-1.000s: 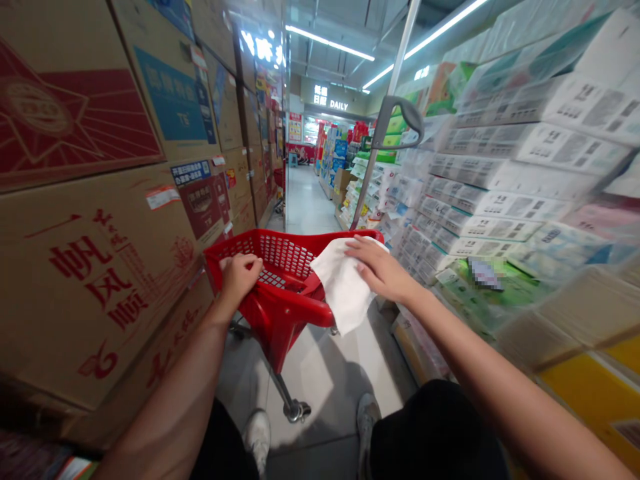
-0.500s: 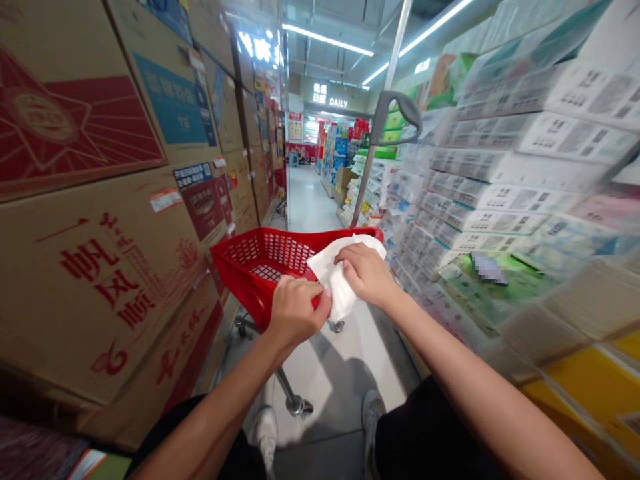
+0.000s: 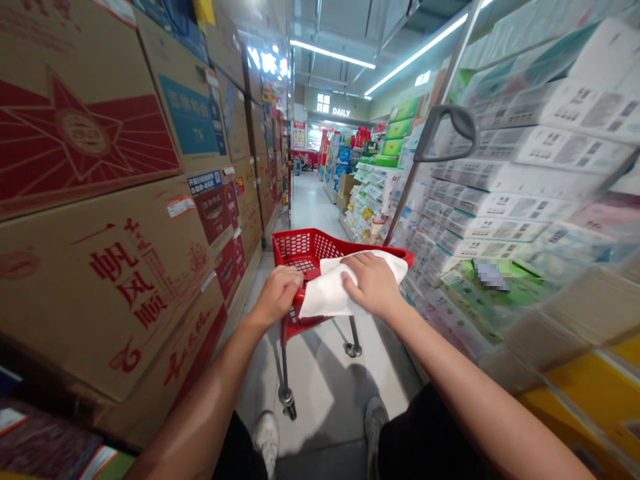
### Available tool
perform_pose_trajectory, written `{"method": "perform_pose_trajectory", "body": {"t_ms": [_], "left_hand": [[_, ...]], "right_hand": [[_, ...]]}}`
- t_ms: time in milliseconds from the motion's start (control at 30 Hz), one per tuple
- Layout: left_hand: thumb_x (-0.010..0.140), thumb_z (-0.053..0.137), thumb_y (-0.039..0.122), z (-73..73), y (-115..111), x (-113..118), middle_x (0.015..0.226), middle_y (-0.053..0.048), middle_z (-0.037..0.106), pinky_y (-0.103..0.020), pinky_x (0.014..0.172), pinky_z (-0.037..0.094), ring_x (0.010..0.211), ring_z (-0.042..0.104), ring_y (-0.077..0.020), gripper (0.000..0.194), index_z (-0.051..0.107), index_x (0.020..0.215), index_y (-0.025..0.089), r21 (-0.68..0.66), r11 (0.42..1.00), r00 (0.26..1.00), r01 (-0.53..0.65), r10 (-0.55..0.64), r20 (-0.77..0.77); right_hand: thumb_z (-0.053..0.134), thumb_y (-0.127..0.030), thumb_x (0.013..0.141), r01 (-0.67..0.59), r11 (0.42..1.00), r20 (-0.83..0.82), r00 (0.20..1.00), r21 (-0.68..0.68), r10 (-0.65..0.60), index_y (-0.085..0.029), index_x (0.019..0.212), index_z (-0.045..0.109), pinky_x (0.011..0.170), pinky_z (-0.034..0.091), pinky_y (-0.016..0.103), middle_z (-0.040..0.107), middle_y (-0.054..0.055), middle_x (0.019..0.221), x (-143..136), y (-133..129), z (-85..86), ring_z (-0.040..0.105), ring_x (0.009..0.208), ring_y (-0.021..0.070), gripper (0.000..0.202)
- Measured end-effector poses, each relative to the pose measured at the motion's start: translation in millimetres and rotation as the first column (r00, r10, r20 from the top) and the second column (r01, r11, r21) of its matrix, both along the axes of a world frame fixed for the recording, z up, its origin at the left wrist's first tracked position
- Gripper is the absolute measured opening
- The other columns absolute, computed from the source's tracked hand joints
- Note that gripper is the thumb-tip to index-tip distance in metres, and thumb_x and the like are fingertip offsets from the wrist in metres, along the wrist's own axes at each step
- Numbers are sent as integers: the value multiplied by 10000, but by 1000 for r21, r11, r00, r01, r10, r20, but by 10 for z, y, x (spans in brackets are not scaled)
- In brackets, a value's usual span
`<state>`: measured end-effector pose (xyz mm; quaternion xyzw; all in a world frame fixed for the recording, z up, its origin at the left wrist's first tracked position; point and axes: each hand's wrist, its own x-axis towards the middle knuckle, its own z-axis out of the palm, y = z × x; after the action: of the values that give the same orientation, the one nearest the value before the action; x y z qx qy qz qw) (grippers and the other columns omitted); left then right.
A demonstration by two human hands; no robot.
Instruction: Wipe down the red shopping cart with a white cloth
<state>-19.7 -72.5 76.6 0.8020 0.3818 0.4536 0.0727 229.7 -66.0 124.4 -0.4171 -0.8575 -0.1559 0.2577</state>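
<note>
Left hand (image 3: 280,293) curled over the rim of a red cart (image 3: 311,268), right hand (image 3: 373,283) spread on white cloth (image 3: 323,297) there.

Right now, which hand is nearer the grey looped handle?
Right. The right hand, on the white cloth, is below and left of the grey looped handle; the left hand, at the rim of the red basket, is also below but farther left.

The head-worn camera looks forward and down onto the nearby red cart (image 3: 303,325).
</note>
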Motion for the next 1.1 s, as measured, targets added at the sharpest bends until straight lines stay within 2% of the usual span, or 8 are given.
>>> {"method": "perform_pose_trajectory", "body": {"t_ms": [200,400,467,567,733,833,967,1100], "left_hand": [[959,308,355,36,86,32,671,-47,577,-355,770,422,712,541,-186,397,459,616,222,17,1000,999,5,-4,-49],[922,348,265,129,-44,206,745,-57,655,-343,812,441,773,599,-193,330,576,689,215,59,996,986,-62,71,-154],[900,411,245,124,-95,342,715,-47,640,-337,757,427,731,581,-186,279,548,659,215,123,987,978,-104,124,-165],[873,463,201,62,-93,519,598,-27,564,-331,646,375,609,511,-163,315,421,561,219,220,937,959,-271,281,-17],[798,484,112,-53,56,483,534,-2,480,-315,593,343,549,450,-144,309,341,549,226,366,904,975,-220,199,94],[795,477,89,-66,123,344,524,12,437,-306,577,329,529,412,-132,316,326,552,224,394,900,982,-185,157,102],[813,475,101,-60,156,214,513,21,376,-310,560,302,515,382,-127,333,301,557,225,432,883,983,-182,149,108],[815,483,110,-83,156,215,525,21,386,-307,573,321,517,395,-124,320,321,563,222,422,888,980,-185,137,142]], "right_hand": [[390,-396,1010,87,996,4,996,-4,-87,-185,1129,655,882,401,366,705,109,1086,467,137,-26,616,1000,270,359],[357,-368,1012,190,980,-20,981,-51,-191,-183,1168,653,849,420,340,722,104,1060,822,193,-55,648,966,256,381],[358,-357,1007,206,978,-5,978,-44,-206,-179,1172,657,864,420,346,715,111,1096,772,177,-41,643,997,263,384],[375,-355,1006,158,987,22,987,-35,-157,-177,1179,660,929,409,362,703,116,1145,512,95,1,620,1065,268,378],[399,-428,1018,-6,997,94,995,-71,13,-201,1056,704,981,388,379,717,101,1080,-83,-105,54,612,1043,258,382],[374,-464,1031,-13,995,93,995,-98,22,-203,1072,704,982,384,370,719,102,1076,-200,-103,79,616,1051,252,422],[331,-524,1031,147,970,79,988,-193,-133,-211,1124,672,869,416,345,724,103,1090,101,105,132,636,1051,259,472],[242,-509,1041,363,868,127,932,-340,-340,-212,1069,666,749,411,332,739,108,1066,533,325,169,669,971,275,519]]}}
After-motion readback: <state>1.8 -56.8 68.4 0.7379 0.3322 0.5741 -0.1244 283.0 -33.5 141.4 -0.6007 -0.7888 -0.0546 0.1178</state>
